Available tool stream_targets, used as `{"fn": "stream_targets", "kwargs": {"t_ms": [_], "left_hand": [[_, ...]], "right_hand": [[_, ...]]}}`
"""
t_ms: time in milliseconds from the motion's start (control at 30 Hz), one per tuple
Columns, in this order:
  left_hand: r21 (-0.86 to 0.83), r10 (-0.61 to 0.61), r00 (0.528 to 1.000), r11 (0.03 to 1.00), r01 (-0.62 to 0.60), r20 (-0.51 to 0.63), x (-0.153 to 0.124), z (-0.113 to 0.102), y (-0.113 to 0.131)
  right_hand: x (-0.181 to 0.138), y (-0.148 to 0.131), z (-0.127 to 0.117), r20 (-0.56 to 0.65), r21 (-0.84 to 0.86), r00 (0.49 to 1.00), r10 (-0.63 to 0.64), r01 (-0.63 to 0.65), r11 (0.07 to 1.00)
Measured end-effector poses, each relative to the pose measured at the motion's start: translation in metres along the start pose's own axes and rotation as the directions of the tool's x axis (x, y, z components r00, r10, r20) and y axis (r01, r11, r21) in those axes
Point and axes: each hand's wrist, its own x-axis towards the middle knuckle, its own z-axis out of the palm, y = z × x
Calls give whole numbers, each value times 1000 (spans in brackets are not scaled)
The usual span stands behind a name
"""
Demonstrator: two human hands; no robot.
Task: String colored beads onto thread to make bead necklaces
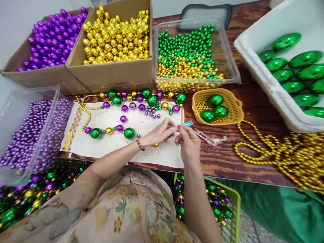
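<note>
My left hand (162,132) and my right hand (189,140) meet over the right end of a white cloth (111,146). Both are closed in a pinch, fingertips nearly touching; the small thing between them is hidden. A bead garland (109,130) of green, gold and purple balls runs along the cloth and passes under my left hand. From my right hand a thin thread (217,149) trails right across the table. Close to that hand lie pink-handled thread snips (206,137) and a blue label (187,124). Loose purple beads (132,105) rest on the cloth.
Boxes of purple balls (58,37) and gold balls (118,37) stand behind, beside a clear tub (233,72) of small beads. A yellow basket (239,113) holds green balls. At right are a foam box (268,98) and gold bead strands (298,152); a lilac-bead tub (54,101) stands left.
</note>
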Motion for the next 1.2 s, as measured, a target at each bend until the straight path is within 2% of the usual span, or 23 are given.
{"fn": "stream_targets", "kwargs": {"t_ms": [133,267,400,500,567,633,700,767,833,967,1133,1200], "left_hand": [[204,22,997,978,-38,77,-3,5,-7],[395,25,991,916,-75,131,0,4,-9],[382,28,982,919,-98,186,5,0,-10],[320,-2,979,945,-65,203,7,-6,-14],[272,-27,973,961,-37,229,8,-10,-18],[214,-53,966,977,-2,252,9,-12,-21],[157,-56,966,987,16,252,10,-12,-23],[127,-46,967,992,14,251,12,-12,-25],[132,-48,966,991,15,253,13,-12,-26],[115,-60,960,993,29,272,13,-16,-22],[73,-82,948,995,63,306,14,-19,-1],[85,-105,939,993,81,327,13,-20,11]], "right_hand": [[3,2,-3,23,90,995,92,-94,991],[-3,12,-4,16,84,992,126,-127,988],[2,20,-5,-121,22,992,-19,22,1000],[15,19,-16,-320,27,936,-150,167,986],[21,16,-24,-393,81,906,-158,206,975],[20,14,-26,-316,129,943,-100,147,981],[12,16,-21,-146,117,989,6,11,993],[3,21,-13,-29,85,995,94,-91,992],[-1,25,-7,-38,103,995,89,-85,991],[4,21,-10,-170,166,985,12,17,986],[4,11,-10,-54,156,998,10,-2,988],[-1,7,-9,-79,138,997,-19,30,990]]}}
